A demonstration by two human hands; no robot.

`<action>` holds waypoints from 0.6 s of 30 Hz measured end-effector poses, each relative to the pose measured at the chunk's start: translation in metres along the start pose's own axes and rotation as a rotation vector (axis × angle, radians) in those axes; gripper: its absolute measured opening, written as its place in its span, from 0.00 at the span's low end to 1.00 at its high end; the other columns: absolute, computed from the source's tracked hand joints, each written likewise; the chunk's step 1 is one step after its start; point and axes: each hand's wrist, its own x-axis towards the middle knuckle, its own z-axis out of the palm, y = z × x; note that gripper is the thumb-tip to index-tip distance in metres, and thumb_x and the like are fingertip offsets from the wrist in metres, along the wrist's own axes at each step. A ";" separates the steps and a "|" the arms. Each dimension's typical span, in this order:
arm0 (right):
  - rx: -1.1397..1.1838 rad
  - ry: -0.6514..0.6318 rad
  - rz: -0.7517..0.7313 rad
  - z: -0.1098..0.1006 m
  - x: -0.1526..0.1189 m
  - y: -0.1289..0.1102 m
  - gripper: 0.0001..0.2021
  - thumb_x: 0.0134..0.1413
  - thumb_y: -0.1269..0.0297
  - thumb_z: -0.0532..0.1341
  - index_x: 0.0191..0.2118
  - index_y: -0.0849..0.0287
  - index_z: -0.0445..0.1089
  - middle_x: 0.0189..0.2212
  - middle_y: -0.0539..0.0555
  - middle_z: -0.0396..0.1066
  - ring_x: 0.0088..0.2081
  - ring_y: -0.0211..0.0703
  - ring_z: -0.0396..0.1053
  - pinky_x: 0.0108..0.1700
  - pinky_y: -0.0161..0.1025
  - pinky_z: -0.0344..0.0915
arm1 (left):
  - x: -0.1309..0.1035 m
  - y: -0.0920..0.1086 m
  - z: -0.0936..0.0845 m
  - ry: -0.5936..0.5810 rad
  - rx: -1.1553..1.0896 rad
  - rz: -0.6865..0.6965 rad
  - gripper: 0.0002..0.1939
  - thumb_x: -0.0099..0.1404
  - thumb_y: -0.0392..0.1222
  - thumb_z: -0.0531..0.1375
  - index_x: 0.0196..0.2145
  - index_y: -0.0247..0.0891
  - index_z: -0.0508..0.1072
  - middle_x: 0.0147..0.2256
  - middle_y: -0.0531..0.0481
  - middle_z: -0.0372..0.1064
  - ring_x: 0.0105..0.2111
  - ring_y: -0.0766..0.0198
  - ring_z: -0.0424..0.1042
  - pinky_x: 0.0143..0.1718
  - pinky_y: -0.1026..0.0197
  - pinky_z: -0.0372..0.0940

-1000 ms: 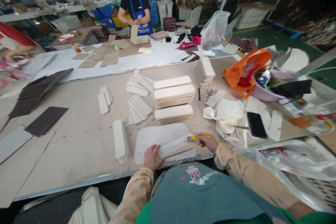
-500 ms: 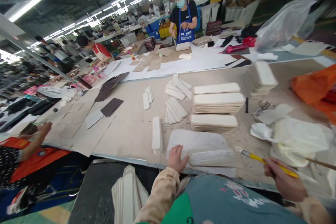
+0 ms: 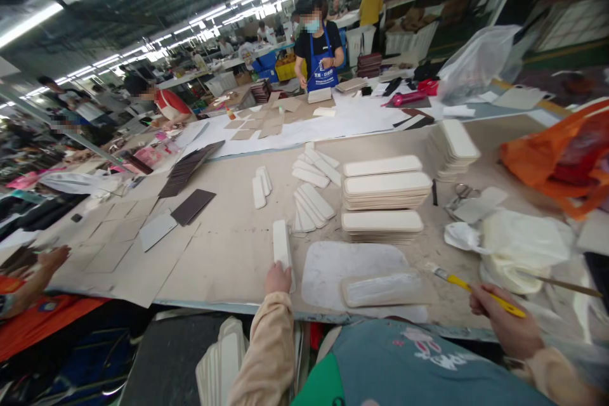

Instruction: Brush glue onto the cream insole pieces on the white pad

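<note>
My left hand (image 3: 278, 278) is at the near end of a small stack of long white rounded strips (image 3: 281, 242), its fingers curled over the end of the top strip. My right hand (image 3: 507, 317) is closed round the yellow handle of a flat paintbrush (image 3: 459, 282), whose pale bristles point left. Between my hands a white sheet with rounded corners (image 3: 328, 273) lies on the table. On its near right part lies a single strip (image 3: 380, 290) with a wet-looking, shiny surface.
Beyond the sheet stand neat stacks of white strips (image 3: 383, 222), with fanned strips (image 3: 311, 206) to their left. Scissors (image 3: 461, 193), a white plastic-wrapped bundle (image 3: 523, 241) and an orange bag (image 3: 556, 155) are at right. More strips (image 3: 221, 361) lie below the table edge. A co-worker (image 3: 318, 51) stands opposite.
My left hand has moved left from the white sheet to the stack of strips. My right hand still holds the paintbrush. The view has shifted slightly.
</note>
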 end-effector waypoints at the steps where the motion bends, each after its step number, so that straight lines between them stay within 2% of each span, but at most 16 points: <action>1: 0.021 -0.031 -0.005 0.000 0.000 0.003 0.15 0.37 0.44 0.63 0.24 0.49 0.67 0.20 0.54 0.64 0.22 0.44 0.63 0.27 0.42 0.64 | 0.000 0.000 0.000 -0.006 0.001 -0.001 0.17 0.63 0.50 0.50 0.40 0.35 0.69 0.41 0.39 0.70 0.42 0.55 0.70 0.37 0.59 0.61; 5: 0.008 -0.059 -0.001 0.000 -0.002 0.008 0.14 0.38 0.45 0.63 0.24 0.50 0.67 0.21 0.54 0.65 0.24 0.44 0.64 0.29 0.41 0.65 | 0.000 0.000 0.000 -0.023 0.005 0.008 0.15 0.64 0.47 0.49 0.39 0.35 0.69 0.41 0.39 0.70 0.41 0.55 0.71 0.36 0.59 0.61; 14: -0.020 -0.062 0.011 0.005 -0.012 -0.003 0.13 0.41 0.48 0.62 0.26 0.51 0.68 0.21 0.53 0.65 0.25 0.44 0.65 0.31 0.39 0.66 | 0.002 -0.003 -0.003 0.001 -0.014 0.061 0.15 0.64 0.39 0.46 0.34 0.34 0.72 0.37 0.39 0.72 0.38 0.58 0.72 0.37 0.59 0.62; 18: -0.013 -0.051 0.003 0.003 -0.012 0.003 0.12 0.43 0.49 0.61 0.28 0.51 0.67 0.21 0.52 0.65 0.25 0.44 0.65 0.31 0.39 0.67 | -0.001 -0.003 -0.003 0.099 -0.034 0.107 0.15 0.64 0.38 0.47 0.33 0.35 0.73 0.47 0.38 0.68 0.45 0.55 0.69 0.45 0.56 0.60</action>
